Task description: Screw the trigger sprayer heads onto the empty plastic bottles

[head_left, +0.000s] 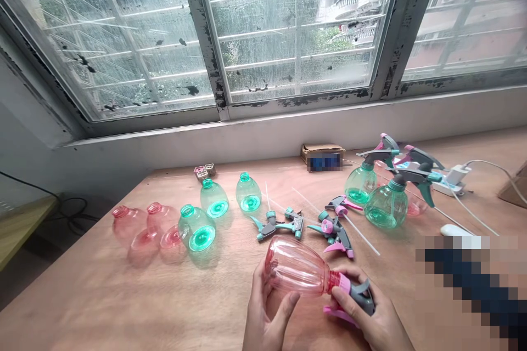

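We seem to be screwing a trigger sprayer (364,300) onto the pink bottle (295,267), which lies sideways between our hands. Our left hand (264,315) cradles its base, thumb spread from the fingers; our right hand (379,311) clamps thumb and fingers at the sprayer's collar. The next move likely calls for steadying one while turning the other. We count two headless pink bottles (161,221), three headless green bottles (197,226) and two capped green spray bottles (387,209); loose sprayer heads (269,224) overlap too much to count.
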The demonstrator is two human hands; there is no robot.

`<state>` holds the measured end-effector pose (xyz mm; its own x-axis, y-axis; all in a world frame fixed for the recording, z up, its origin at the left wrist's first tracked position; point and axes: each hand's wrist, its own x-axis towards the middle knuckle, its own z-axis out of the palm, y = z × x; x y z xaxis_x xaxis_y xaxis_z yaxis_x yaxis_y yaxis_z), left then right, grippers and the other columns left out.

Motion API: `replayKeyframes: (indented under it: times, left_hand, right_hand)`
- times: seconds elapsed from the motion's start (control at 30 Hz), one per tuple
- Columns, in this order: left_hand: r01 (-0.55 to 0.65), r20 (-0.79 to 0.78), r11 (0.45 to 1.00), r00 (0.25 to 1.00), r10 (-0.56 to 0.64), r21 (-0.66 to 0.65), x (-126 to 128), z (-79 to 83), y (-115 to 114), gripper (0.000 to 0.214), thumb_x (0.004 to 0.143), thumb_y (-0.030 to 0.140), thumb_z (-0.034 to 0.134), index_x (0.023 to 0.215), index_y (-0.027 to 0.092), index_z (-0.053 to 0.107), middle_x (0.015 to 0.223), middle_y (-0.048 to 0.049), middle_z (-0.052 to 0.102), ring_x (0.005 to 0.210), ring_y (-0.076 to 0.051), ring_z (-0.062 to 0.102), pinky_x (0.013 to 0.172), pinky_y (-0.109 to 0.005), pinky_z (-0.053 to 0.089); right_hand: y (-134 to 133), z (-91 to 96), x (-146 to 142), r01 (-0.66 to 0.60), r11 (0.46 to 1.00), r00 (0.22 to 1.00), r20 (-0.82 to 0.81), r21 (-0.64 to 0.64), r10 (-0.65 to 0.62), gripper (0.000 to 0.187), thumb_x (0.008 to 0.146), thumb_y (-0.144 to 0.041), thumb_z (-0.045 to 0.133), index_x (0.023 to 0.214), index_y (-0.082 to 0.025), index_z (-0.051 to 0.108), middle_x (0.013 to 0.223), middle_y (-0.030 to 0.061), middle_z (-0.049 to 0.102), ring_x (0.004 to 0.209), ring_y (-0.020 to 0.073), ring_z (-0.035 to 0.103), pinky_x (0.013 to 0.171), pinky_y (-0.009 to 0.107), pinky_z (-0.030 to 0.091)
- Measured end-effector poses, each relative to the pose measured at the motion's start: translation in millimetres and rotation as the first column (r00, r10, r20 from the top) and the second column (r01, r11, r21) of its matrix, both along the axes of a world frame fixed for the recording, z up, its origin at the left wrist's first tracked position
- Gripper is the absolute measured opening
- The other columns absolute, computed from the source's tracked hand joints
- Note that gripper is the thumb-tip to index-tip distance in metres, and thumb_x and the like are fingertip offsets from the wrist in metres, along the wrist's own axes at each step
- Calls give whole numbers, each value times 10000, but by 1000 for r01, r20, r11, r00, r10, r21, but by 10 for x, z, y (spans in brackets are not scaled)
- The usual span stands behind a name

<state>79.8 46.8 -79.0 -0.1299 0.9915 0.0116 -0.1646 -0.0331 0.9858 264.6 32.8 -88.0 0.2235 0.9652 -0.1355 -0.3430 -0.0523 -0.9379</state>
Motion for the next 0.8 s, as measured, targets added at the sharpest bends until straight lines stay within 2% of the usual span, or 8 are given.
replayKeyframes:
  times: [0.2,0.4,0.57,0.67,0.8]
  left_hand:
    - [17,27,1000,999,-17,17,-33,-49,19,736,738,447,867,1386,256,575,1482,-146,612,1396,-373,544,1212,-509,375]
    - [7,57,999,998,-8,32,-38,-67,28,794,725,403,883,1430,259,547,1431,-144,649,1337,-353,602,1164,-476,442]
    - [-22,26,1000,999,22,17,-38,-64,31,788,709,429,888,1410,255,573,1380,-136,675,1291,-349,628,1127,-458,477]
    - [-14,-16,1000,1000,14,16,-47,-60,19,804,707,459,887,1413,253,562,1392,-145,660,1303,-362,615,1164,-491,428]
    - [1,-38,999,999,1,32,-48,-34,-9,835,719,509,871,1433,247,527,1460,-153,607,1387,-370,540,1193,-488,387]
  right_hand:
    - [1,19,-1,-3,1000,1000,16,12,3,488,708,-565,929,1010,-227,750,830,15,743,647,204,679,656,364,676]
    - [-2,24,13,-21,1000,1000,21,10,21,497,724,-569,923,1024,-218,740,748,2,721,659,209,683,663,363,677]
    - [-2,-15,23,-41,999,999,16,-9,41,501,743,-570,912,1048,-218,726,800,8,733,642,204,698,657,370,676]
    - [-2,-27,24,-44,999,999,6,-8,44,501,739,-564,917,1044,-216,727,879,23,747,649,205,710,662,377,677]
    - [-4,-14,20,-45,999,999,2,-1,45,504,735,-559,923,1044,-210,730,881,19,741,661,201,707,674,374,682]
